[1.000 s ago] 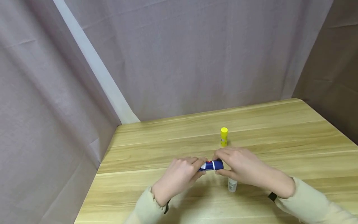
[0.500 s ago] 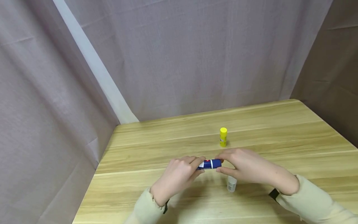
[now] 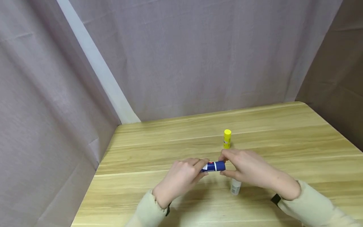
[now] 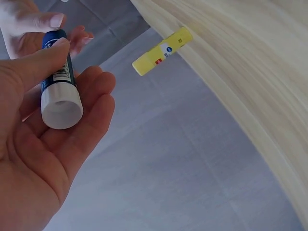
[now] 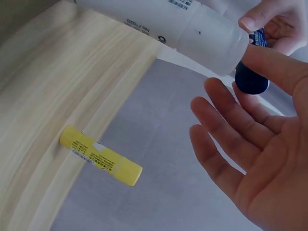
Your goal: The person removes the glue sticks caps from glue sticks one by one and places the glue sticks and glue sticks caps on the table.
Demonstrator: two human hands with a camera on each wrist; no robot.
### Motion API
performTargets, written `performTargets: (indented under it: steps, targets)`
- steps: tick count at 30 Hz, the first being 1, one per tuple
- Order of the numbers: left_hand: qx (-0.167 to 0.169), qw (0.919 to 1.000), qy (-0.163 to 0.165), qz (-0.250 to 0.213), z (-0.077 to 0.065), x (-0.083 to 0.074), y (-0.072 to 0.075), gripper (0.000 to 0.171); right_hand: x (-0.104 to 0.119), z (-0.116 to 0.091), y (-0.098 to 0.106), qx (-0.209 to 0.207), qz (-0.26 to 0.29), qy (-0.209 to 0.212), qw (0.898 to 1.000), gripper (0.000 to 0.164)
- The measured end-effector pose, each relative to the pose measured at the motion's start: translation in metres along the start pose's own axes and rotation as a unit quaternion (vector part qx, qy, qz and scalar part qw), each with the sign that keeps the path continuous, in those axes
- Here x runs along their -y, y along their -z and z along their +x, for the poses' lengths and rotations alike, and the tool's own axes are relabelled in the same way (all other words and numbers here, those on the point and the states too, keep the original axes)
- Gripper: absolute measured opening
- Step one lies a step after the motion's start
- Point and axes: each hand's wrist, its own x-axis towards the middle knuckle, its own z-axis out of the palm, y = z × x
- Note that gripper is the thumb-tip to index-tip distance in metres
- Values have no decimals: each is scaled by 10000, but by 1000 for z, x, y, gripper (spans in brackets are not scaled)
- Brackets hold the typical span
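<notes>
A dark blue glue stick (image 3: pixel 211 166) with a white ring lies level above the table between both hands. My left hand (image 3: pixel 181 176) grips its left part, fingers and thumb curled round it. The glue stick's white hollow-looking end (image 4: pixel 62 108) faces the left wrist camera. My right hand (image 3: pixel 248 168) pinches the blue cap end between thumb and index finger; its other fingers (image 5: pixel 226 125) are loosely bent and hold nothing. Under the right hand stands a translucent white tube (image 3: pixel 235 189) with printed text, its top partly hidden in the head view. Beyond the hands a yellow glue stick (image 3: pixel 227 140) stands upright.
The wood-grain table (image 3: pixel 158 142) carries these things. Grey curtains (image 3: pixel 181 63) hang behind it and on the left, with a pale strip (image 3: pixel 93 56) between folds. A darker cloth (image 3: pixel 337 72) hangs on the right.
The blue glue stick has shifted slightly left, with both hands still holding it. The yellow glue stick and the white tube stand where they were.
</notes>
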Motion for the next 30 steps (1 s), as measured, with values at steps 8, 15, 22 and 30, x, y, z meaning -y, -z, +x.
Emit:
performTargets:
  steps: [8, 15, 22, 30]
  targets:
    - [118, 9998, -78, 110, 0, -2, -1, 37, -2, -7, -4, 9, 246, 30, 9997, 33]
    - [82, 9999, -27, -80, 3, -4, 1, 37, -1, -8, 0, -173, 273, 245, 9992, 17]
    - [-68, 9999, -93, -82, 5, -6, 5, 32, 1, -10, 0, -443, 174, 262, 9985, 18]
    - [-103, 9999, -103, -18, 7, -6, 7, 29, 0, -11, 0, -669, 233, 326, 9970, 25]
